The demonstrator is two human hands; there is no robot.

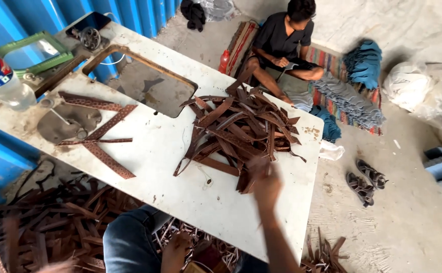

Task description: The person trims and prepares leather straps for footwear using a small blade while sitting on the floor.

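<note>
- The right hand (265, 178) is blurred at the near edge of the pile of brown leather straps (241, 129) on the white desk (160, 151); it seems closed on a strap end.
- The left hand (176, 247) hangs below the desk edge beside the knee, well apart from the pile; its grip cannot be made out.

Footwear workshop; brown leather straps (241, 129) heaped on worktable (155, 146); stacked soles (350, 103).

White table (180, 151) w/ brown strap pile (241, 129).
</note>
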